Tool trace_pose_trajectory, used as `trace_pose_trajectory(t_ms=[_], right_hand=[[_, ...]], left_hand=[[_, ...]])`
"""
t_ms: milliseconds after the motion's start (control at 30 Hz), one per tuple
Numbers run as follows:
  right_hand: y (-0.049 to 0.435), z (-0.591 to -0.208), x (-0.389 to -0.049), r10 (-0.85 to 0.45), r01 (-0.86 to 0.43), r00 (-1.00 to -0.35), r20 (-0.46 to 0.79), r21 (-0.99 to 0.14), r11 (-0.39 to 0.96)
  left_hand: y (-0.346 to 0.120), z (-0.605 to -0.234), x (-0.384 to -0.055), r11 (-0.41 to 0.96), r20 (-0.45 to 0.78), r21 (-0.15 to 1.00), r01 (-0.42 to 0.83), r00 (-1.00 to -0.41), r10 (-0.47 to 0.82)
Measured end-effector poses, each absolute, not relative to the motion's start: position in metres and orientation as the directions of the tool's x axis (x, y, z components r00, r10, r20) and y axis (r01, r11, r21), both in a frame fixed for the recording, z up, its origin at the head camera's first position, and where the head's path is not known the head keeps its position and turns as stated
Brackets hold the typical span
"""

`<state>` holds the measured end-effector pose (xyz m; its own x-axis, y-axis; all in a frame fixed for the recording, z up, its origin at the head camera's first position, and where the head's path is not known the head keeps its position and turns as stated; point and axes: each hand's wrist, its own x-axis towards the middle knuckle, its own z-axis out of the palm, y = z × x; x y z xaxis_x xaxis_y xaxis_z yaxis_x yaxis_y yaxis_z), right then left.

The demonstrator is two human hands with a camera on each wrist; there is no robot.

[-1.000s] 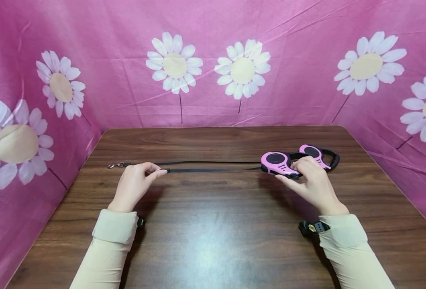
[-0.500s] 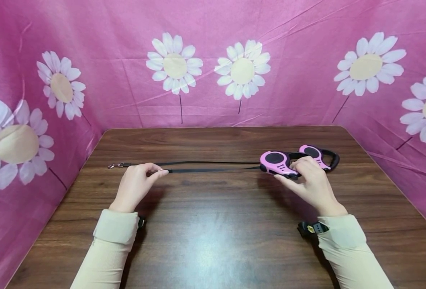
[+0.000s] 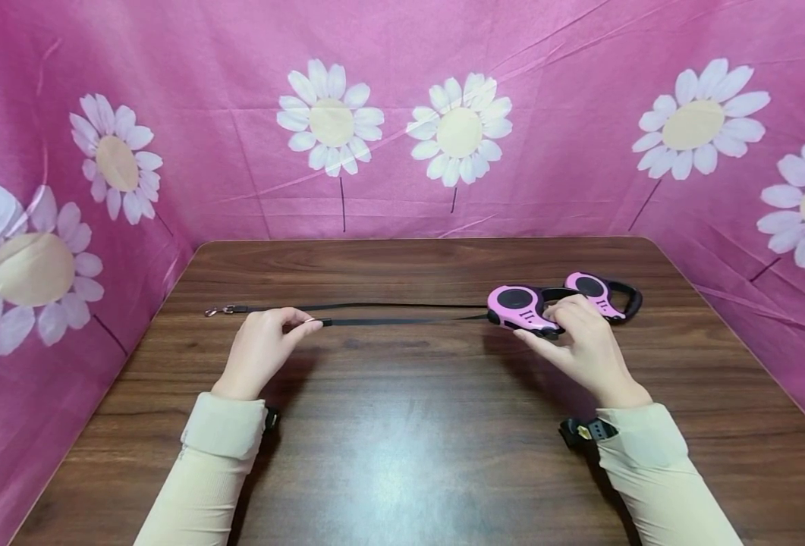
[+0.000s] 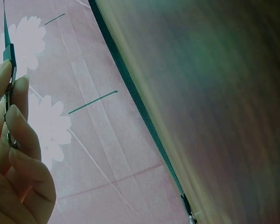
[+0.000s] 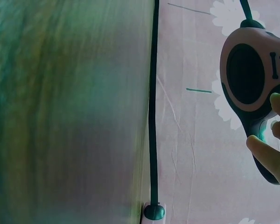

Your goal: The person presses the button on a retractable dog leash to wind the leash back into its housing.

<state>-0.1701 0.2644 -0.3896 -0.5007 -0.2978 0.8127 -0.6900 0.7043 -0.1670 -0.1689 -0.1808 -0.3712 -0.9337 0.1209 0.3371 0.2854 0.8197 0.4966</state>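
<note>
In the head view my left hand pinches the metal clip end of a retractable dog leash. The left wrist view shows that clip between thumb and fingers. From there a black strap runs taut to the pink and black leash case. My right hand grips the case's black handle, its fingers partly hiding it. Behind lies a second, matching leash: its case is partly covered by the first one, its strap stretches left, and its clip rests on the table.
Everything is over a dark brown wooden table. A pink cloth printed with white daisies stands behind it and on both sides. Black wrist straps sit at the cuffs of my sleeves.
My right hand and the held case have shifted slightly left, and my left hand very slightly right, so the strap between them is a little shorter. The second leash has not moved.
</note>
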Motion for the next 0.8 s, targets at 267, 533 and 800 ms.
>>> trace_pose_trajectory(t_ms=[267,533,800], right_hand=[[0.2638,-0.3896,-0.1698,-0.288,-0.689,-0.505,0.814,-0.179,0.703],[0.2624,-0.3901,-0.169,-0.281,-0.696,-0.502,0.818,-0.19,0.693],[0.2594,-0.3887,-0.1676,-0.287,-0.7,-0.504,0.815,-0.191,0.688]], left_hand=[[-0.1805,-0.3708,-0.1689,0.813,0.344,0.505,0.289,-0.932,0.117],[-0.1776,-0.3683,-0.1677,0.803,0.344,0.515,0.301,-0.93,0.129],[-0.1762,-0.3684,-0.1673,0.8,0.349,0.514,0.308,-0.927,0.133]])
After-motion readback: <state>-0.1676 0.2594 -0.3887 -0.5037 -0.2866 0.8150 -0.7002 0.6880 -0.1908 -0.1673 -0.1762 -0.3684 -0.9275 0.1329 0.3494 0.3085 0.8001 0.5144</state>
